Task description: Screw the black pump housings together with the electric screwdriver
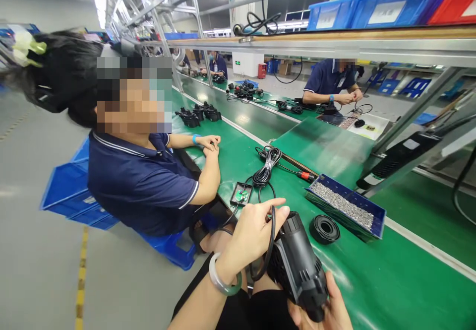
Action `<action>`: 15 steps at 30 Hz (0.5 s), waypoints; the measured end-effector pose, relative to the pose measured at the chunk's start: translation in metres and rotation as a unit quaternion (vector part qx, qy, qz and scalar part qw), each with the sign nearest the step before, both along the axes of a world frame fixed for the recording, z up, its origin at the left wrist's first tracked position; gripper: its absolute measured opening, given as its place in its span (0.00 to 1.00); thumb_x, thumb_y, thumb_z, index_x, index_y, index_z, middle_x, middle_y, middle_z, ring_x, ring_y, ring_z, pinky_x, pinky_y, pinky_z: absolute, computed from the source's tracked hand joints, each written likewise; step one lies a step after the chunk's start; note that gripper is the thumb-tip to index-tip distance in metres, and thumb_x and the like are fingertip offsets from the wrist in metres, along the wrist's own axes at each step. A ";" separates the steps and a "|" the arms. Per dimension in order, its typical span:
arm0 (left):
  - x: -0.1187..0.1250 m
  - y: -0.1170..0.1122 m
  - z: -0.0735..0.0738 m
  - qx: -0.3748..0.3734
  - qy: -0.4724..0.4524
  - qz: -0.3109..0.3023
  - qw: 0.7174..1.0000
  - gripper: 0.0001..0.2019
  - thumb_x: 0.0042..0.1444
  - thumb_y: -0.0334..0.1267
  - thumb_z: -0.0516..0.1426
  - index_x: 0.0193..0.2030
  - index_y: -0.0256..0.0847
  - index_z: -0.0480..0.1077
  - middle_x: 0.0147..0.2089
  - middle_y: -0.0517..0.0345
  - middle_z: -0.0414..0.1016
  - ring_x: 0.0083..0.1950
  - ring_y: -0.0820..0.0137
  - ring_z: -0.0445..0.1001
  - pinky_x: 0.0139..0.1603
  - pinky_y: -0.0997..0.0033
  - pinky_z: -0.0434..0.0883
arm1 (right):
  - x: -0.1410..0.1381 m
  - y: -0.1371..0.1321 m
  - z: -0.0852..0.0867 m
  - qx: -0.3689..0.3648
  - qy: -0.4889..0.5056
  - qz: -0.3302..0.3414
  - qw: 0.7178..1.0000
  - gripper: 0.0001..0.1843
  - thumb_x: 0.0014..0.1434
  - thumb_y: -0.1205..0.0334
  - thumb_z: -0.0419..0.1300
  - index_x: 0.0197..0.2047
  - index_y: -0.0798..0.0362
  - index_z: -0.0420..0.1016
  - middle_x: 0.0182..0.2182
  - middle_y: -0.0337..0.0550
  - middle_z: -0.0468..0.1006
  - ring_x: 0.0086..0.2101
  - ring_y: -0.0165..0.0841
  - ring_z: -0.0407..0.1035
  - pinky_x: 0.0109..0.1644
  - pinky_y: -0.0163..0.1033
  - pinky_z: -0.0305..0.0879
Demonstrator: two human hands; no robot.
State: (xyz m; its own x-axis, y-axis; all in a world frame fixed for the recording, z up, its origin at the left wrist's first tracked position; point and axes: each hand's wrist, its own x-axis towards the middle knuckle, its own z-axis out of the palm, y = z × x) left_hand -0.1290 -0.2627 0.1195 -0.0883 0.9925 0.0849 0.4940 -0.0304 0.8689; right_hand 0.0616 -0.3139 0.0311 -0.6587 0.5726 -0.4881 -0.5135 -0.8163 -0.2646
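My right hand is wrapped round the lower end of a black cylindrical motor housing, which is tilted above my lap at the bench edge. My left hand, with a bangle on its wrist, grips a black cable beside the housing's upper end. The cable loops down along the housing's left side. Beyond my left hand, a small black box with a green circuit board sits by a coiled black cable. A black ring-shaped part lies right of the housing.
A blue bin of small metal parts stands on the green bench. A co-worker sits close on my left, hands together on the bench. Black parts lie farther off. An electric screwdriver hangs at the right.
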 end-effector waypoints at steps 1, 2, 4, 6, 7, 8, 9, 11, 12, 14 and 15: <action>0.000 -0.001 0.002 -0.002 0.011 -0.001 1.000 0.25 0.68 0.53 0.51 0.57 0.38 0.78 0.24 0.61 0.74 0.25 0.70 0.68 0.30 0.72 0.62 | -0.002 0.000 0.001 -0.010 -0.002 0.001 1.000 0.32 0.48 0.36 0.71 0.37 0.61 0.85 0.20 0.51 0.81 0.21 0.30 0.75 0.25 0.28 0.72; 0.001 -0.002 0.003 -0.002 0.022 0.001 1.000 0.24 0.68 0.52 0.52 0.57 0.38 0.78 0.24 0.60 0.75 0.25 0.70 0.68 0.30 0.72 0.62 | -0.003 0.000 0.001 -0.021 -0.002 -0.004 1.000 0.30 0.46 0.37 0.73 0.36 0.60 0.84 0.20 0.50 0.81 0.21 0.31 0.76 0.26 0.29 0.73; 0.001 -0.004 0.004 0.000 0.046 0.005 0.999 0.24 0.68 0.53 0.52 0.57 0.38 0.78 0.26 0.58 0.77 0.26 0.69 0.71 0.30 0.71 0.62 | -0.006 -0.001 0.000 -0.039 -0.001 -0.017 0.999 0.26 0.45 0.39 0.74 0.32 0.56 0.83 0.20 0.45 0.81 0.19 0.30 0.74 0.24 0.29 0.72; 0.001 -0.005 0.003 0.004 0.069 0.006 0.998 0.24 0.68 0.53 0.52 0.57 0.39 0.78 0.27 0.57 0.79 0.27 0.68 0.73 0.29 0.71 0.61 | -0.008 -0.001 -0.003 -0.037 0.001 -0.029 0.999 0.24 0.45 0.40 0.74 0.28 0.55 0.81 0.19 0.41 0.80 0.17 0.28 0.72 0.23 0.29 0.71; 0.001 -0.006 0.002 0.005 0.077 0.005 0.997 0.24 0.68 0.54 0.52 0.57 0.40 0.78 0.28 0.57 0.80 0.28 0.67 0.73 0.29 0.71 0.62 | -0.009 -0.001 -0.005 -0.034 0.001 -0.026 0.999 0.24 0.45 0.40 0.74 0.27 0.55 0.80 0.18 0.40 0.80 0.16 0.27 0.71 0.21 0.28 0.70; 0.001 -0.006 0.001 0.005 0.082 0.004 0.997 0.24 0.68 0.54 0.52 0.57 0.41 0.78 0.28 0.57 0.80 0.28 0.67 0.74 0.29 0.71 0.62 | -0.009 -0.001 -0.006 -0.032 0.001 -0.017 0.999 0.25 0.45 0.39 0.74 0.28 0.55 0.80 0.18 0.40 0.79 0.16 0.27 0.71 0.20 0.28 0.69; 0.001 -0.007 0.001 0.004 0.084 0.003 0.996 0.23 0.68 0.54 0.53 0.57 0.42 0.79 0.28 0.57 0.81 0.27 0.67 0.74 0.30 0.71 0.63 | -0.010 -0.001 -0.008 -0.030 0.001 -0.006 1.000 0.26 0.45 0.38 0.73 0.29 0.55 0.81 0.17 0.40 0.79 0.15 0.27 0.70 0.19 0.27 0.68; 0.002 -0.008 0.000 0.000 0.082 0.003 0.997 0.24 0.67 0.55 0.53 0.56 0.42 0.79 0.28 0.57 0.81 0.27 0.67 0.75 0.31 0.71 0.64 | -0.008 -0.001 -0.012 -0.028 -0.001 0.016 0.999 0.30 0.44 0.35 0.73 0.32 0.57 0.82 0.16 0.42 0.78 0.15 0.28 0.71 0.19 0.27 0.67; 0.001 -0.008 -0.001 -0.003 0.077 0.001 0.997 0.24 0.67 0.55 0.53 0.56 0.42 0.79 0.28 0.57 0.81 0.27 0.67 0.75 0.33 0.70 0.66 | -0.007 -0.001 -0.015 -0.024 -0.001 0.026 0.999 0.32 0.44 0.34 0.72 0.34 0.58 0.83 0.15 0.42 0.78 0.16 0.28 0.71 0.19 0.27 0.67; 0.000 -0.009 -0.003 -0.005 0.050 -0.011 0.999 0.25 0.67 0.56 0.53 0.58 0.41 0.78 0.32 0.55 0.83 0.31 0.64 0.79 0.38 0.69 0.69 | -0.004 -0.001 -0.021 -0.010 -0.003 0.034 0.999 0.36 0.45 0.31 0.70 0.36 0.59 0.83 0.17 0.44 0.79 0.17 0.28 0.72 0.21 0.27 0.68; -0.001 -0.009 -0.005 -0.003 0.024 -0.025 0.999 0.26 0.67 0.56 0.52 0.60 0.41 0.76 0.37 0.52 0.85 0.36 0.62 0.81 0.42 0.68 0.71 | -0.003 -0.002 -0.024 0.000 -0.011 0.027 1.000 0.37 0.45 0.30 0.69 0.38 0.59 0.82 0.19 0.45 0.80 0.18 0.28 0.72 0.21 0.28 0.68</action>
